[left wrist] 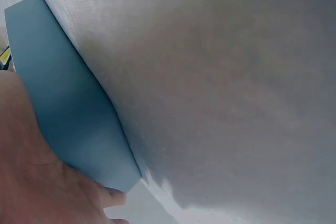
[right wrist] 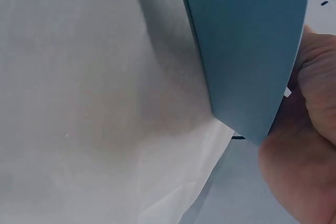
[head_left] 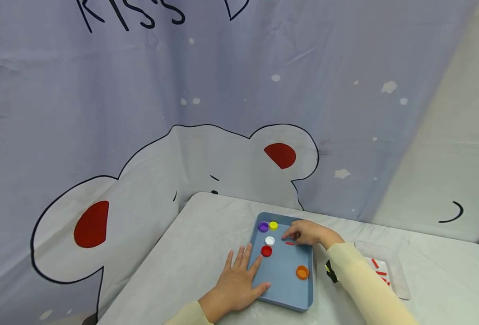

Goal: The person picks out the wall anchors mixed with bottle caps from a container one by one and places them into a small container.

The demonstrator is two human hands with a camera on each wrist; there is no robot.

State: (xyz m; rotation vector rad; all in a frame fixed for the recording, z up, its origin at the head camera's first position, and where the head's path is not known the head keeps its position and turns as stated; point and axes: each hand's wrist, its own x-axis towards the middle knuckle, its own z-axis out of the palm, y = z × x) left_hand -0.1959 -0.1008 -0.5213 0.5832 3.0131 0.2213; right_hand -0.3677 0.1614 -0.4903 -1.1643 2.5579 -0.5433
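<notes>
Over the upper right of the blue tray [head_left: 285, 289], my right hand [head_left: 309, 232] reaches down with its index finger stretched toward the tray floor and other fingers bent. A short red stick [head_left: 290, 243] lies just below those fingertips. Whether the fingers pinch anything is hidden. My left hand [head_left: 236, 282] lies spread at the tray's left edge, its fingers straight. On the tray sit round caps: purple [head_left: 263, 227], yellow [head_left: 273, 225], white [head_left: 269, 241], red [head_left: 266, 251] and orange [head_left: 302, 272]. Both wrist views mostly show the tray's outer wall [left wrist: 68, 93].
Right of the tray, a clear shallow container [head_left: 402, 284] holds several red sticks [head_left: 381, 273], partly behind my right sleeve [head_left: 365, 280]. A white cloth [head_left: 206, 234] covers the table. A printed curtain [head_left: 239, 90] hangs behind it.
</notes>
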